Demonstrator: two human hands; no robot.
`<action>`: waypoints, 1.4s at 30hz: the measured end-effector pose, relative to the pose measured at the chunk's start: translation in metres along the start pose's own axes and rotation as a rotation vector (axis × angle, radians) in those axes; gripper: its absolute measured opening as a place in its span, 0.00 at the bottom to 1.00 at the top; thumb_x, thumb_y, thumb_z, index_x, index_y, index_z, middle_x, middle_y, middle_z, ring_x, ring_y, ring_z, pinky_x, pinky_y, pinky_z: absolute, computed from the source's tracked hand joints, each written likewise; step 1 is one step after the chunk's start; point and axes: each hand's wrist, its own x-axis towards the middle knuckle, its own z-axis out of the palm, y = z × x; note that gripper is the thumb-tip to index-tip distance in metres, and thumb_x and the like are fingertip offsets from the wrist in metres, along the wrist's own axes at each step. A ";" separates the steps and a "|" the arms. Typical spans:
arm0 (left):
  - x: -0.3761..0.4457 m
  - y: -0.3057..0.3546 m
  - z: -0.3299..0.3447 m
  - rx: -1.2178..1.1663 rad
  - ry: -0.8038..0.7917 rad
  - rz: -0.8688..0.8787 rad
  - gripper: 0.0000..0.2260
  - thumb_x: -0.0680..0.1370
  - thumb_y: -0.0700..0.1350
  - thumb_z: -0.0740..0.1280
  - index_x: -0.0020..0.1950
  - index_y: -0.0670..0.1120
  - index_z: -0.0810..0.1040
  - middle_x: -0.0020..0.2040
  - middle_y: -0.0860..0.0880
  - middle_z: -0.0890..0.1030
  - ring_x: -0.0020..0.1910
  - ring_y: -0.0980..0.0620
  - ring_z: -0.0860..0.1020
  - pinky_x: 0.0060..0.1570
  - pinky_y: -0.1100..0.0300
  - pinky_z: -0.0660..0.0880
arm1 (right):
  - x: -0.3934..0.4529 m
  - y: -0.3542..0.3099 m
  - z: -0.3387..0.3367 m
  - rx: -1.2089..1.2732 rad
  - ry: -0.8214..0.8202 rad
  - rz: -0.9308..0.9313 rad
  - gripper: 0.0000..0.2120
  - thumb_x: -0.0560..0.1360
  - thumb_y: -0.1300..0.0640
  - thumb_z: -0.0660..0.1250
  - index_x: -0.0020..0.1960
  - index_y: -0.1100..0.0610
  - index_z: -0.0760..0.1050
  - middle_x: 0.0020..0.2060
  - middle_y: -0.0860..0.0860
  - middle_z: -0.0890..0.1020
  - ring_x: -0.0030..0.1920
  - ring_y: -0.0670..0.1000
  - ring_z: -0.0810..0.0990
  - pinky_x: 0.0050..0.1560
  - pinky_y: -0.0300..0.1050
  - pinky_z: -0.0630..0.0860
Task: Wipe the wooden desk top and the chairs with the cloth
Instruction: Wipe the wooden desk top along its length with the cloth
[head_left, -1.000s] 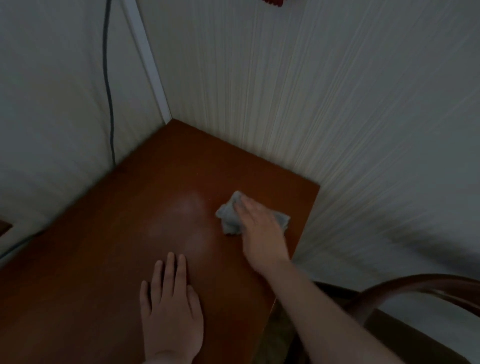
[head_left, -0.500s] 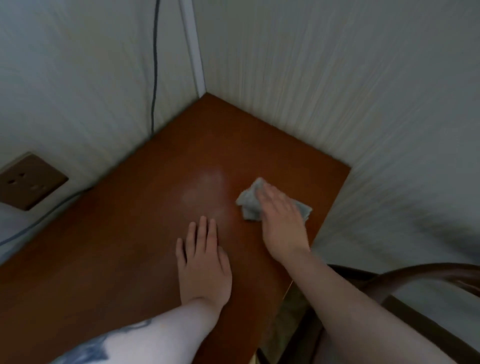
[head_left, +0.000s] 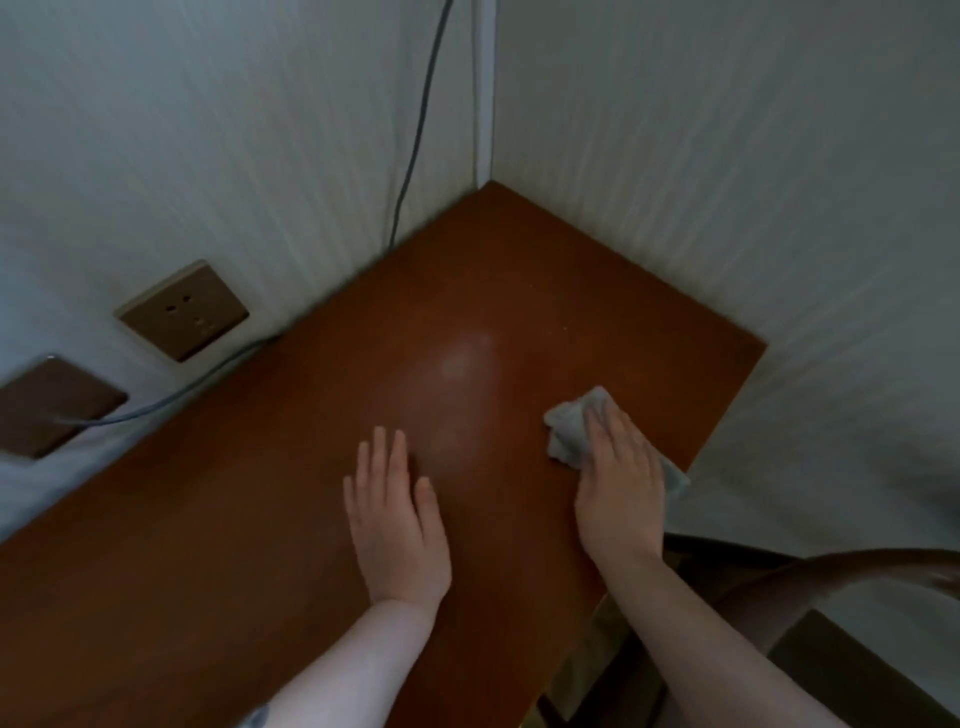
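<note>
A: How many things do you have in front of you?

B: You have one wooden desk top (head_left: 311, 519), one cloth (head_left: 571, 426), and one chair (head_left: 831, 571), of which only the curved back shows at the lower right of the frame. On the wall at the left there are two brown wall plates (head_left: 183, 309): one is a socket, the other (head_left: 52, 405) has a cable (head_left: 171, 397) coming out of it. A second cable (head_left: 415, 130) hangs down the wall to the desk's back edge, near the corner.

A: And my hands?

B: Two hands, both on the desk. Your left hand (head_left: 397, 525) lies flat in the middle of the frame, fingers straight and close together, palm down, holding nothing. Your right hand (head_left: 621, 488) lies flat on the cloth with straight fingers and presses it to the wood; it does not curl around it.

A: Where is the cloth exactly?

B: It is right of centre in the frame, near the right edge of the desk. It is bunched, grey-blue. Its long axis goes from upper left to lower right; one end shows beyond your fingertips and the other end shows beside your palm, at the desk's edge.

A: Any containers?

B: I see none. A pale shine lies on the wood above and between your hands.
</note>
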 end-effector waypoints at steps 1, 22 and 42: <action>-0.004 -0.012 -0.007 0.057 0.026 -0.041 0.25 0.81 0.53 0.45 0.76 0.49 0.61 0.77 0.53 0.57 0.77 0.56 0.49 0.75 0.55 0.43 | -0.015 0.001 0.004 0.002 0.039 0.004 0.25 0.80 0.59 0.57 0.76 0.52 0.60 0.75 0.50 0.62 0.75 0.51 0.59 0.74 0.52 0.58; -0.004 -0.032 -0.011 0.264 -0.027 -0.301 0.23 0.79 0.43 0.56 0.76 0.47 0.63 0.77 0.50 0.61 0.77 0.49 0.53 0.75 0.43 0.48 | -0.002 -0.102 0.045 0.117 -0.233 -0.752 0.28 0.73 0.58 0.55 0.73 0.51 0.66 0.73 0.50 0.66 0.74 0.51 0.62 0.74 0.47 0.52; -0.030 -0.056 -0.049 -0.306 0.161 -0.335 0.19 0.83 0.48 0.53 0.74 0.50 0.67 0.77 0.59 0.57 0.76 0.62 0.49 0.75 0.53 0.51 | -0.085 -0.073 0.014 0.016 -0.644 -1.130 0.24 0.82 0.49 0.53 0.76 0.36 0.54 0.77 0.36 0.47 0.76 0.41 0.42 0.75 0.49 0.41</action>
